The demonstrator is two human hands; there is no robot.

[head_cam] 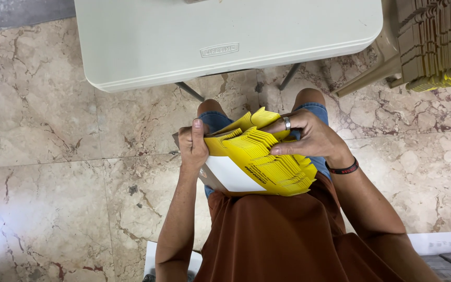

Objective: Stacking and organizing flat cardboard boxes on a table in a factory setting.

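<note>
A stack of flat yellow cardboard pieces rests on my lap, fanned out so many stepped edges show. My left hand grips the stack's left end, thumb pointing up along its edge. My right hand, with a ring on one finger and a dark band at the wrist, lies on the top right of the stack, fingers curled over the upper pieces. A white panel shows on the lowest piece.
A light grey folding table stands in front of my knees. At the upper right a chair holds a big pile of brown and yellow flat cardboard pieces. The floor is beige marble tile. White sheets lie at the lower right.
</note>
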